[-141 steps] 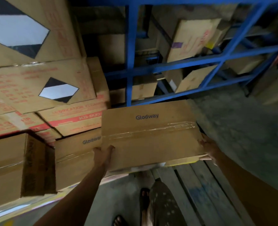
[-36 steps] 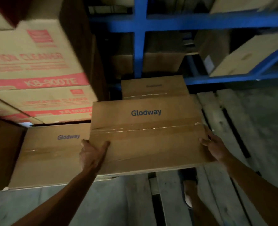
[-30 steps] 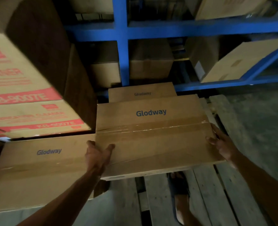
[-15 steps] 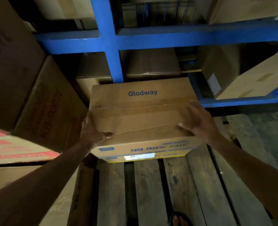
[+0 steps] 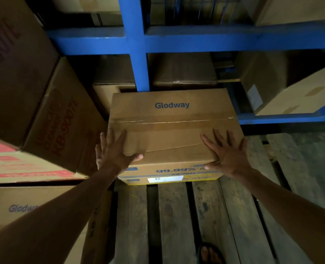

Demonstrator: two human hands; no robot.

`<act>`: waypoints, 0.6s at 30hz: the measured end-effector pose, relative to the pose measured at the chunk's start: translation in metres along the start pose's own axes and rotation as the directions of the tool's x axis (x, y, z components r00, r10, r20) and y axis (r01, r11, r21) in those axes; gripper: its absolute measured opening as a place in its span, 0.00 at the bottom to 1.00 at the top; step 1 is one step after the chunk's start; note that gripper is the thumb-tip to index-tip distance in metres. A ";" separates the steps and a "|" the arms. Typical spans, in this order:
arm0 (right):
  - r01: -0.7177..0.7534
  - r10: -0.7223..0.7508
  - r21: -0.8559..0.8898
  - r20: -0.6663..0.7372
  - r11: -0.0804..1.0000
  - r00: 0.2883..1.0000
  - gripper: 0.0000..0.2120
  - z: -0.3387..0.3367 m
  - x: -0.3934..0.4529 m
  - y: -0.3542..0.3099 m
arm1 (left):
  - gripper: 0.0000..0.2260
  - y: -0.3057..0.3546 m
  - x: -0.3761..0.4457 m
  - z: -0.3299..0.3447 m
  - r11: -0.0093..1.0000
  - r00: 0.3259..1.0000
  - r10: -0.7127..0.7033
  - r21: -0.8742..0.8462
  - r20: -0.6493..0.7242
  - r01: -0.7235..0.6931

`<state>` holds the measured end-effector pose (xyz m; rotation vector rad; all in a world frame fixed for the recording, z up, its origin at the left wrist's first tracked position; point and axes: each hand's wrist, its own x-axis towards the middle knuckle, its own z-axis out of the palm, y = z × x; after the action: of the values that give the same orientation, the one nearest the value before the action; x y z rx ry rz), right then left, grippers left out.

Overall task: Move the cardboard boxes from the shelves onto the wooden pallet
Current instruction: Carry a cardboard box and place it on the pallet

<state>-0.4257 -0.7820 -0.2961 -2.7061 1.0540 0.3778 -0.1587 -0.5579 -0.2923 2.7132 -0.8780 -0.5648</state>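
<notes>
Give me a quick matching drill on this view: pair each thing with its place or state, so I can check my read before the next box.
Things:
1. Glodway box
2. left hand
3. right hand
4. shelf frame

Places or states:
A. blue, standing behind the box
B. flat on the box top near its right corner
C. on the wooden pallet, top taped shut
D. at the box's left edge, thumb on top

Pairs: 1-C, 2-D, 3-B, 4-A
</notes>
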 end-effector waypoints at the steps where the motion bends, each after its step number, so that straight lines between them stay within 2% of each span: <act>1: -0.011 0.011 0.013 0.003 1.000 1.000 0.52 -0.003 -0.003 -0.006 | 0.45 0.003 -0.008 0.000 0.999 0.997 0.033 0.030 -0.069 -0.031; 3: -0.008 0.008 0.083 -0.001 0.997 1.000 0.50 -0.008 -0.012 -0.021 | 0.39 0.005 -0.029 0.001 0.998 0.985 0.054 -0.005 -0.165 -0.056; 6: 0.085 -0.077 0.177 -0.051 0.981 0.996 0.43 -0.005 -0.036 -0.052 | 0.33 -0.014 -0.063 0.001 0.994 0.975 0.047 -0.085 -0.216 -0.066; 10: 0.250 -0.230 0.287 -0.104 0.925 0.968 0.37 0.013 -0.079 -0.115 | 0.27 -0.076 -0.112 -0.005 0.981 0.985 -0.019 -0.196 -0.170 -0.015; 12: 0.281 -0.276 0.355 -0.067 0.892 0.959 0.37 0.023 -0.099 -0.162 | 0.25 -0.120 -0.138 -0.012 0.983 0.989 -0.055 -0.184 -0.138 0.029; 15: 0.210 -0.285 0.542 0.057 0.814 0.957 0.38 0.035 -0.121 -0.216 | 0.25 -0.177 -0.162 -0.014 0.980 0.992 -0.098 -0.179 -0.080 0.083; 18: 0.082 -0.301 0.674 0.214 0.734 0.929 0.41 0.061 -0.136 -0.279 | 0.26 -0.256 -0.183 -0.015 0.950 0.963 -0.258 -0.198 -0.073 0.240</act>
<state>-0.3410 -0.4779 -0.2823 -2.0023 0.6341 0.3049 -0.1583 -0.2438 -0.3116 2.6672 -0.4349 -0.5272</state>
